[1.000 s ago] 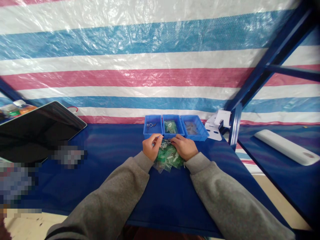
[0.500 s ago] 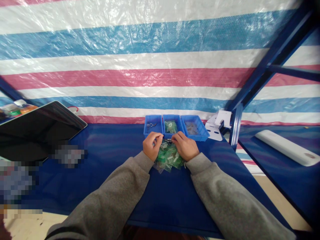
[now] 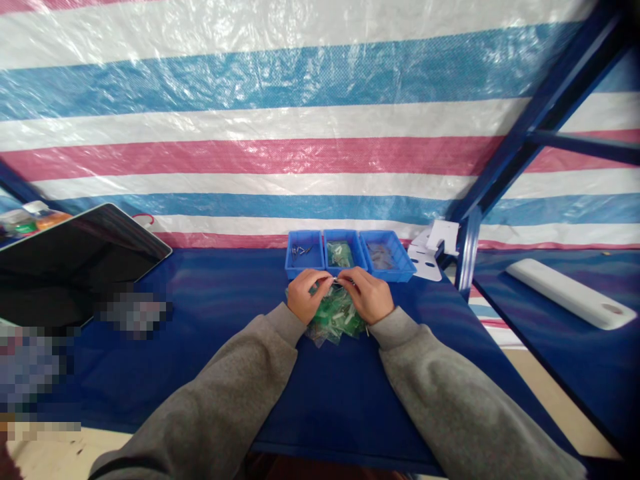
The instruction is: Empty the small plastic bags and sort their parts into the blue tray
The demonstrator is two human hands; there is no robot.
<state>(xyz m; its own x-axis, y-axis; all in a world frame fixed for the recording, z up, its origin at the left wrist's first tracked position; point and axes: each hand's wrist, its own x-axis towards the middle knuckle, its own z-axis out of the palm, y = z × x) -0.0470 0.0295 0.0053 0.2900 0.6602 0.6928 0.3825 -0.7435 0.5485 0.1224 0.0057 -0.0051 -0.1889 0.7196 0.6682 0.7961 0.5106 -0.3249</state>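
Fingertips of my left hand (image 3: 306,293) and my right hand (image 3: 369,293) almost meet, both pinching a small silvery-white piece (image 3: 335,279) too tiny to name. Below them lies a heap of small clear and green plastic packets (image 3: 336,320), partly covered by my hands. Just beyond stand three blue bins in a row. The left bin (image 3: 290,250) holds a few small metal parts (image 3: 301,251). Green packets (image 3: 339,255) fill part of the middle bin (image 3: 357,241). Flat clear plastic pieces (image 3: 380,255) lie in the right bin (image 3: 407,265).
A dark-screened tablet or monitor (image 3: 85,260) leans at the left, with bottles (image 3: 37,215) behind it. White cut-out sheets (image 3: 433,250) stand beside the blue metal frame post (image 3: 467,250). A long white device (image 3: 570,293) rests on the right-hand surface. Striped sheeting (image 3: 280,157) hangs behind.
My left hand has shifted slightly right, bringing its fingertips up to those of my right hand. The small piece now sits between both pinches. The view has moved a little.
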